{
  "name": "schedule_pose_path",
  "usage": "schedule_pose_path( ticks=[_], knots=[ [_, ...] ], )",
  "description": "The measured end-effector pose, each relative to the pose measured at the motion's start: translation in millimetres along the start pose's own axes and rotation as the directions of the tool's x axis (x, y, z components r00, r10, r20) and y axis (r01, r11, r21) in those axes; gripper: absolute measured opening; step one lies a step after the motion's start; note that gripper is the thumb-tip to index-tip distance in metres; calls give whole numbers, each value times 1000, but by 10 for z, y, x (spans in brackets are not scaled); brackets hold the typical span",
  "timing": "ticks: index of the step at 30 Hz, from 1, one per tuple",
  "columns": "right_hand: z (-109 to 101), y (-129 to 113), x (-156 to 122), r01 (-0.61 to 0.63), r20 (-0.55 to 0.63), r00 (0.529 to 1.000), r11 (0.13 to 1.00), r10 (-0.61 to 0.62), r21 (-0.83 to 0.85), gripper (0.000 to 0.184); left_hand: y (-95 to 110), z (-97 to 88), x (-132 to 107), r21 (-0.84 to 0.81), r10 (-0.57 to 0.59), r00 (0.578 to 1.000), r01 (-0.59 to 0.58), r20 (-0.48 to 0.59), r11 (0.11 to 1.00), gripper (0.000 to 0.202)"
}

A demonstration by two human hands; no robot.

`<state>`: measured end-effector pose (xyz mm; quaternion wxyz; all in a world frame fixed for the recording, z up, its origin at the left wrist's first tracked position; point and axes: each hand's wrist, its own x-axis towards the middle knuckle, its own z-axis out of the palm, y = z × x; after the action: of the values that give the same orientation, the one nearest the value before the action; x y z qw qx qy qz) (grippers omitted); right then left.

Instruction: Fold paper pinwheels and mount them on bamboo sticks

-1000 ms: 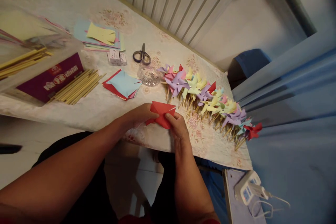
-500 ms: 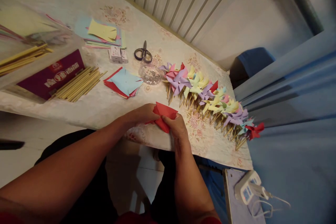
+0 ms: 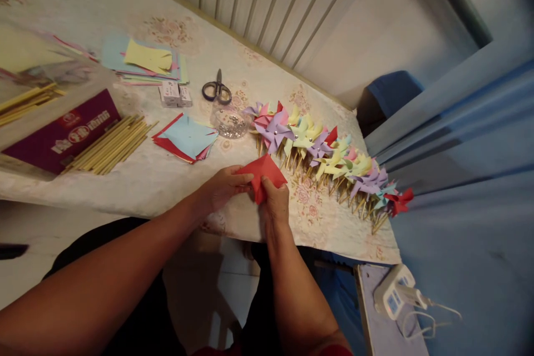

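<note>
Above the table's front edge, a red paper square is held between both hands, partly covered by the fingers. My left hand pinches its left side, and my right hand grips the lower right with the thumb on top. Beyond my left hand lies a stack of cut paper squares, light blue on top and red below. A clear round dish of small metal fasteners sits behind the paper. To the right, finished paper pinwheels on sticks lie in a long row.
Black-handled scissors lie behind the dish. Small white boxes stand before a pile of coloured paper. Wooden sticks lean by a purple-labelled box at left. A white power strip is at lower right.
The red paper has been turned and spread flatter, its corner now pointing away from me. My left fingers have shifted to its left edge. The whole view has swung slightly.
</note>
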<state>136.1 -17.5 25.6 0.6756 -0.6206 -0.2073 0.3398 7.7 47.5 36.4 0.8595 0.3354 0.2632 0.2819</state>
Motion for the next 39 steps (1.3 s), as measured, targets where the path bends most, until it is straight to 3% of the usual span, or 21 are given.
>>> schedule_pose_path(
  ticks=[4, 12, 18, 25, 35, 39],
  knots=[
    [91, -63, -73, 0, -62, 998, 993, 8, 119, 20, -140, 47, 1, -19, 59, 995, -58, 82, 998, 22],
    [188, -70, -140, -23, -43, 999, 973, 33, 229, 24, -243, 149, 30, 19, 115, 992, -114, -42, 993, 21],
    [213, -78, -154, -19, -50, 998, 979, 30, 202, 21, -203, 254, -3, -13, 110, 981, -114, -161, 993, 19],
    [212, -36, -147, -17, -50, 998, 989, 24, 145, 22, -198, 290, 7, -4, 119, 974, -122, -193, 993, 16],
    [148, -34, -134, -14, -4, 1000, 989, 14, 150, 24, -324, 92, 126, -2, 113, 979, -115, -168, 993, 14],
    [30, -97, -120, 85, -57, 995, 995, -88, -45, 24, -218, 44, 150, -24, 142, 975, -148, -168, 989, 11]
  ],
)
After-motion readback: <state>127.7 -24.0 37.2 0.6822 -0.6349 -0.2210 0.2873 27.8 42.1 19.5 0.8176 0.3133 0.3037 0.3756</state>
